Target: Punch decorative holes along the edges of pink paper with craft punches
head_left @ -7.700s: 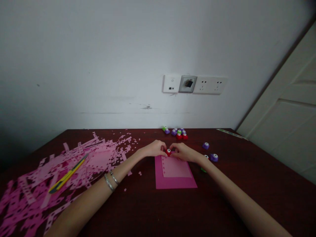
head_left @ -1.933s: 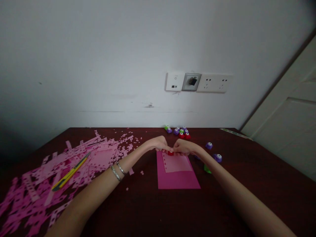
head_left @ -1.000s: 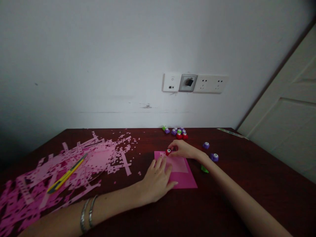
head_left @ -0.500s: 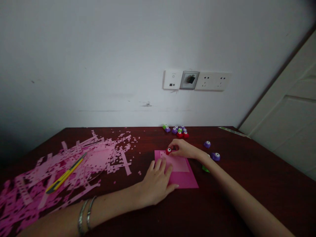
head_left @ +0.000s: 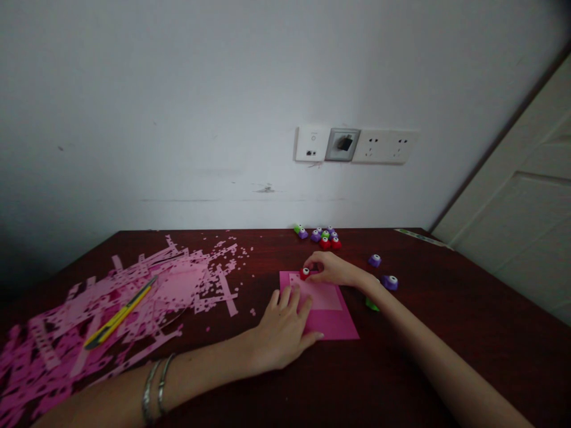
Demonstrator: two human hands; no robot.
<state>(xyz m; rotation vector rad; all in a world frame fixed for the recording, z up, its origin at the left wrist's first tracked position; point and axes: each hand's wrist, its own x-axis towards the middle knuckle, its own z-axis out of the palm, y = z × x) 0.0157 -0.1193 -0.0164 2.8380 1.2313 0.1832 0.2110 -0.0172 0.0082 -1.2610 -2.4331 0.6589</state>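
My left hand [head_left: 283,330] lies with fingers spread on a darker pink sheet [head_left: 341,327] and a smaller pale pink sheet [head_left: 328,297] on top of it. At the far left part of the pale sheet, my right hand [head_left: 332,268] has its thumb and fingers closed around a small red craft punch [head_left: 304,273] with a white and black button on top. Small holes show in the pale sheet just left of the punch. A green punch [head_left: 372,304] is partly hidden under my right forearm. Two purple punches, one [head_left: 390,283] nearer and one [head_left: 375,260] farther, sit to the right.
Several red, green and purple punches [head_left: 325,242] cluster at the table's back edge. On the left spreads a heap of punched pink paper strips and scraps [head_left: 178,285], with a yellow utility knife [head_left: 120,315] on it. A ruler-like strip [head_left: 423,238] lies back right. Behind stands a wall with sockets [head_left: 386,147].
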